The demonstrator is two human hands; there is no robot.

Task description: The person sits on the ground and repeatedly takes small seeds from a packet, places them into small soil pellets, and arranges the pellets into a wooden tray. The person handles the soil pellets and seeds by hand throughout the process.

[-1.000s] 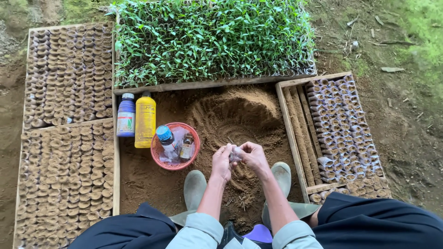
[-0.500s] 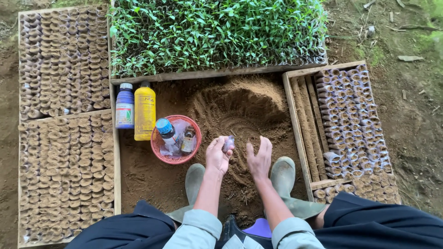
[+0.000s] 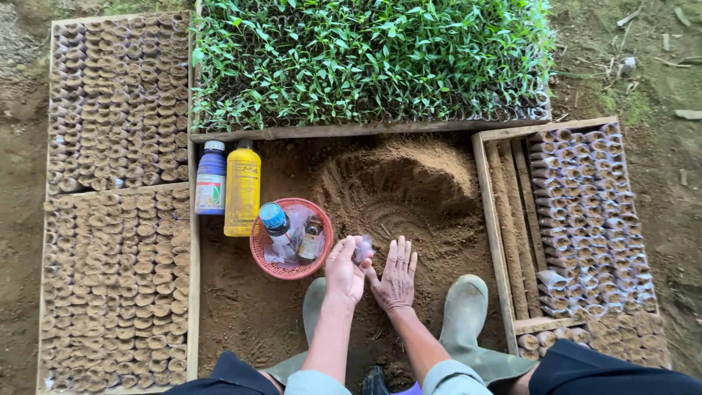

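Yellow bottle (image 3: 242,190), blue bottle (image 3: 210,178), red basket (image 3: 257,252), green seedlings (image 3: 365,58).

Counted: two tall bottles, one blue (image 3: 210,178), one yellow (image 3: 242,189); one red basket (image 3: 257,252) holding two small bottles (image 3: 275,222); two rubber boots (image 3: 463,311); one seedling tray (image 3: 365,58).

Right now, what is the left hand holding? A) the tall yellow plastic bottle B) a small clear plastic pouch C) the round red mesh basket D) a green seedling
B: the left hand pinches a small clear plastic pouch at its fingertips above the loose brown soil, while the tall yellow plastic bottle and the round red mesh basket sit apart to its left, untouched.
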